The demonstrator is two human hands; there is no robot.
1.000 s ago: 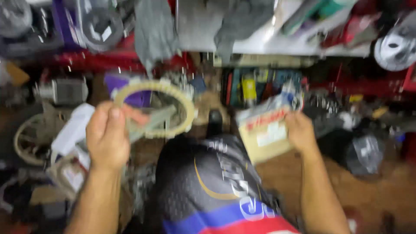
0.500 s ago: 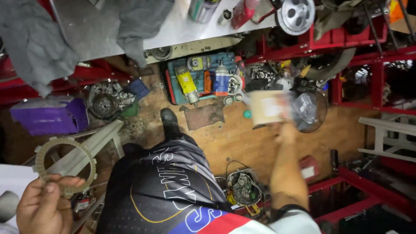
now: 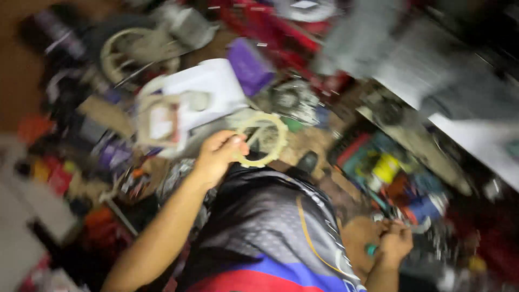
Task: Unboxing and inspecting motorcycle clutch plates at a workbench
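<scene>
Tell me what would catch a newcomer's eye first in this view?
Probably the pale toothed ring held up in the left hand at the centre of the view, above the dark patterned shorts. Next, the white plastic cover and purple box on the cluttered floor beyond it. At lower right, the right hand reaches among small parts, though blur hides what it grips.

Floor [image 3: 303, 143]: was brown — crowded with scattered parts and boxes.
Shelving [image 3: 254, 21]: was red, blurred.
Benchtop [image 3: 476, 135]: was pale — at right.
Light: was dim.
</scene>
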